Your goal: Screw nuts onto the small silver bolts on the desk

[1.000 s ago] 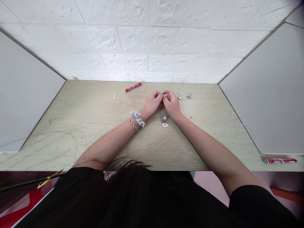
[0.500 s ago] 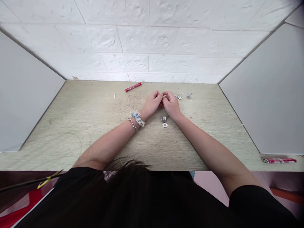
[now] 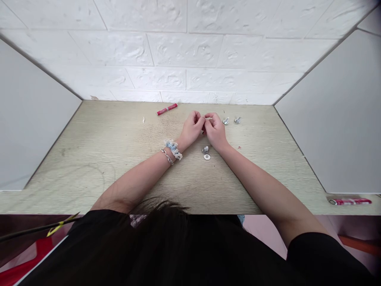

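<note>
Pale desk [image 3: 262,139] met white brick wall [image 3: 169,49] at 12. Left hand [image 3: 191,130] touched right hand [image 3: 216,133], couldn't tell if gripping. Bolt [image 3: 226,120] at their 3 o'clock pointed lengthwise roughly toward 1.

We keep both arms forward, and they come together like a wedge. Our left forearm [image 3: 137,174] goes inward from one side, our right forearm [image 3: 262,184] from the other. Our left hand [image 3: 190,130] and our right hand [image 3: 216,133] meet at the thumbs, or very nearly. The fingers of each hand are curled in, with the backs mostly upward; what the fingertips do is partly hidden from us.
</note>
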